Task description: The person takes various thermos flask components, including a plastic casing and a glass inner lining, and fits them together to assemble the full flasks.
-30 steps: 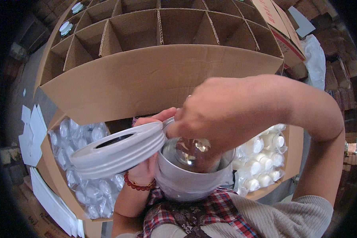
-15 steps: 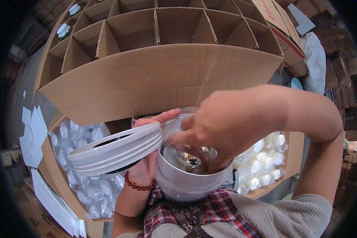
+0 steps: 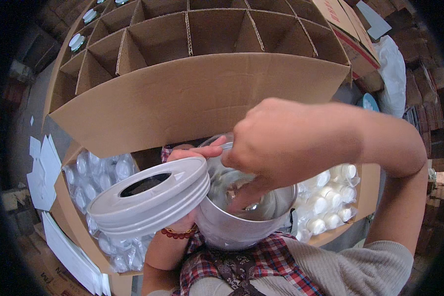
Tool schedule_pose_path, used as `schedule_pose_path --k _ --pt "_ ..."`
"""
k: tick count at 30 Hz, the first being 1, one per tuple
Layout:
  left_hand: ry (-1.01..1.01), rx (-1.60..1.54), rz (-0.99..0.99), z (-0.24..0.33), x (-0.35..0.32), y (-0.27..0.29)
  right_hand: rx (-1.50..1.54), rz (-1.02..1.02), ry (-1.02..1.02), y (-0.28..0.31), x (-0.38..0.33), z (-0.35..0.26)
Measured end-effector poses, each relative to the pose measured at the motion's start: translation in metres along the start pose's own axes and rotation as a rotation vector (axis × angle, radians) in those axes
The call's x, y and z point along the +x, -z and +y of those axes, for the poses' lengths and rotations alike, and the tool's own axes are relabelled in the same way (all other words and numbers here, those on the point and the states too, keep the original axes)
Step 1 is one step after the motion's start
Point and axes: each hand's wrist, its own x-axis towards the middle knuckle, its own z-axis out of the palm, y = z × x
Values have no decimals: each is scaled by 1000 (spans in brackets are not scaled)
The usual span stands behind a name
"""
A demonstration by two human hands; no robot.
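Observation:
A white round canister (image 3: 234,232) stands tilted against my lap, its mouth facing up. My left hand (image 3: 183,154) is closed at the canister's left side, fingers laid over its far rim, and holds a ribbed white lid (image 3: 148,204) with a dark round centre. Much of that hand is hidden behind the lid. My right hand (image 3: 266,148) reaches down into the canister from above, its fingers curled inside. Beneath them shows a shiny clear glass or plastic piece (image 3: 251,204). The fingertips are partly hidden, so what they grip is not plain.
A big divided carton (image 3: 197,93) stands ahead, with white-capped jars (image 3: 77,42) in its left cells. Below left, a box holds clear bagged pieces (image 3: 108,170); on the right are bagged white bottles (image 3: 330,197). White sheets (image 3: 71,254) lean at the left.
The lid has tilted so its top face shows more, and it sits slightly lower and farther right. My right hand has shifted a little left, its fingers still inside the canister.

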Motion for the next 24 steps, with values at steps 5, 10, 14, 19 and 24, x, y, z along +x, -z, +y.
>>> schedule_pose_path --k 5,10,14,19,24 --pt "-12 -115 9 -9 -1 1 125 163 247 -28 -6 14" --pt "41 -117 51 -8 -3 1 134 208 276 -55 12 15" --pt "196 -323 298 -17 -13 20 195 327 282 -61 9 9" --pt "132 -121 283 -17 0 39 628 483 -34 -27 -22 27" --pt "-90 490 283 -6 7 16 1044 467 432 -27 -7 23"
